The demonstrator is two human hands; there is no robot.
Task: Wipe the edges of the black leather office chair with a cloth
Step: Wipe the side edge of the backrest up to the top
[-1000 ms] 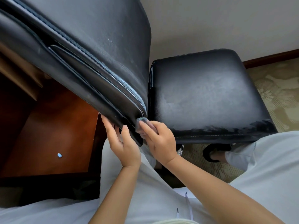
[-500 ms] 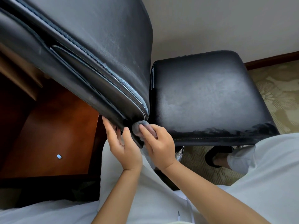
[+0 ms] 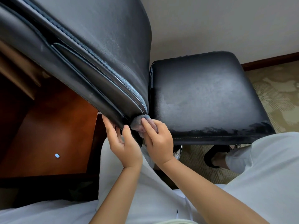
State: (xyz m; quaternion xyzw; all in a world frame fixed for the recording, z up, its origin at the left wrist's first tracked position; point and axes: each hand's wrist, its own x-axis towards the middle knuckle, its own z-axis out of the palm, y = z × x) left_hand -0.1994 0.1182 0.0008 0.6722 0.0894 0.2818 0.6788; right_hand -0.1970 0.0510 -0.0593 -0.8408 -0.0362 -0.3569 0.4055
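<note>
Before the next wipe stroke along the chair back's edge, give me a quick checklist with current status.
1. Grey fuzzy cloth held by right hand: ok, fingers curled on it.
2. Cloth touching the lower corner of the black leather chair back: ok.
3. Left hand steadying the chair back's lower edge: ok, fingers behind it, thumb in front.
4. Black leather seat cushion clear of the stroke path: ok, beside the cloth.
5. Edge above the cloth clean: not ok, pale dusty band along the seam.
6. Cloth's wiping face clean: cannot tell, hidden.
</note>
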